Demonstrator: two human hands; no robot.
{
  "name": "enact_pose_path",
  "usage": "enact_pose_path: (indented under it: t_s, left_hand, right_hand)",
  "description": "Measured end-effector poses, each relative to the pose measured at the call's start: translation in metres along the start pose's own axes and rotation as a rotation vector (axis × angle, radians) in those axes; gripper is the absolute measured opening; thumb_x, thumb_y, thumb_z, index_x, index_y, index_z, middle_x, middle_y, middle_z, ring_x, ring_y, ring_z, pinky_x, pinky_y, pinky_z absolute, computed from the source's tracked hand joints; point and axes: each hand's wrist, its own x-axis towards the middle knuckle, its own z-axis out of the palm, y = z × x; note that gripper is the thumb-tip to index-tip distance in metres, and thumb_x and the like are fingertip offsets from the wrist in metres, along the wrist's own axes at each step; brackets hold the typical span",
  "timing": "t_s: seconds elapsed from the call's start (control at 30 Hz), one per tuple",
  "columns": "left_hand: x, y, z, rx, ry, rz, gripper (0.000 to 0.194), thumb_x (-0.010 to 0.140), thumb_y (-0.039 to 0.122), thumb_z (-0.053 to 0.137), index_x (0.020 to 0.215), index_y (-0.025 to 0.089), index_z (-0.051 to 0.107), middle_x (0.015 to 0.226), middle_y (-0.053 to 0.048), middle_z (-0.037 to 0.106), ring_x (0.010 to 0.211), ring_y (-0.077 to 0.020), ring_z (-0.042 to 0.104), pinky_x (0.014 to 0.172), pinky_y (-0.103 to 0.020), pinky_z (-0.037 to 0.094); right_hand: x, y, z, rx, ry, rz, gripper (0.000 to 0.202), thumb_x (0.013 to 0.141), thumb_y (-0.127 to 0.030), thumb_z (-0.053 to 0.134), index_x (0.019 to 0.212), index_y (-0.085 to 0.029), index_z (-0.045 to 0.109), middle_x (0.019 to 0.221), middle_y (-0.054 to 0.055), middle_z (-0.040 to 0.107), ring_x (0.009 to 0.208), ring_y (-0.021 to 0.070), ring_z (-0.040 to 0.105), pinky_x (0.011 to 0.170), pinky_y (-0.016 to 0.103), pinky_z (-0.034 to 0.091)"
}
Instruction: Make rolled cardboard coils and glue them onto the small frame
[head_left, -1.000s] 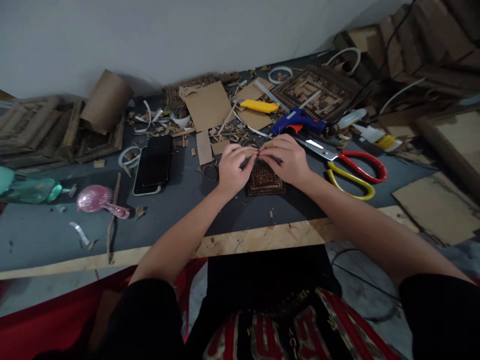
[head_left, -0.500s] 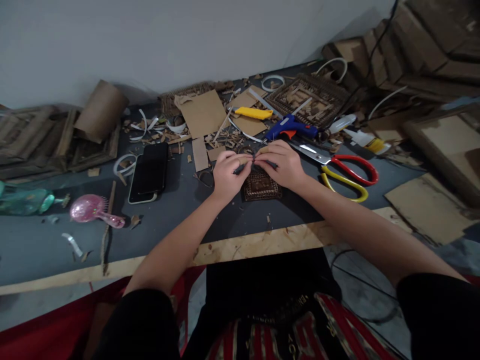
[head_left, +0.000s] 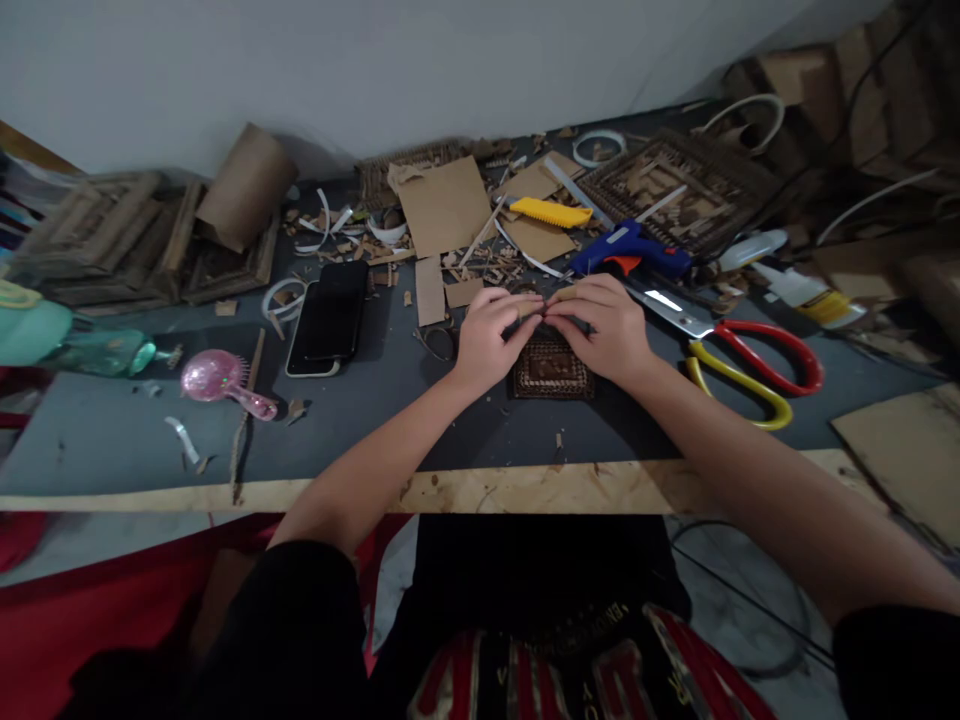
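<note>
At the far edge of the small woven panel (head_left: 553, 374), left hand (head_left: 486, 340) and right hand (head_left: 606, 325) meet, each grip pinched closed; on what, I cannot tell.

dark piece (head_left: 544, 308) pinched between left hand (head_left: 487, 338) and right hand (head_left: 604, 325): too small to tell | small brown woven panel (head_left: 553, 371): top edge hidden behind hands | scissors (head_left: 703, 330): blade tips hidden near right hand | teal bottle (head_left: 101, 350): cut off at left | cardboard sheet (head_left: 904, 455): cut off at right | shirt lettering (head_left: 621, 680): cut off below, partly unreadable
</note>
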Motion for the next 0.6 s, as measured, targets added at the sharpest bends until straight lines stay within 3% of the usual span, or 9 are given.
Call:
enact_pose_path:
  t_s: [0.17, 0.4, 0.6]
  left_hand:
    - [-0.001, 0.0006, -0.0005, 0.013, -0.022, -0.016, 0.02, 0.098, 0.034, 0.058, 0.096, 0.025, 0.076, 0.101, -0.002, 0.079, 0.092, -0.018, 0.067, 0.087, -0.038, 0.053]
    - [-0.0024, 0.0001, -0.0021, -0.042, 0.053, -0.068, 0.019, 0.096, 0.038, 0.062, 0.093, 0.025, 0.076, 0.094, 0.0, 0.08, 0.086, -0.0161, 0.066, 0.082, -0.035, 0.054]
    - [-0.0022, 0.0018, -0.0022, -0.064, 0.075, -0.012, 0.016, 0.094, 0.039, 0.066, 0.09, 0.027, 0.076, 0.093, 0.001, 0.08, 0.084, -0.0157, 0.068, 0.083, -0.037, 0.055]
  right_hand:
    - [-0.0014, 0.0008, 0.0006, -0.015, -0.019, 0.041, 0.011, 0.091, -0.03, 0.067, 0.086, -0.027, 0.076, 0.092, 0.003, 0.078, 0.095, 0.0264, 0.066, 0.089, 0.05, 0.048]
    - [-0.0003, -0.0016, -0.0003, -0.073, 0.002, 0.022, 0.014, 0.092, -0.034, 0.064, 0.082, -0.027, 0.072, 0.088, 0.0, 0.077, 0.094, 0.0258, 0.066, 0.086, 0.048, 0.046]
    - [-0.0019, -0.0004, 0.0011, -0.076, 0.032, 0.008, 0.013, 0.092, -0.031, 0.063, 0.084, -0.028, 0.073, 0.09, 0.001, 0.076, 0.095, 0.0255, 0.065, 0.086, 0.048, 0.047]
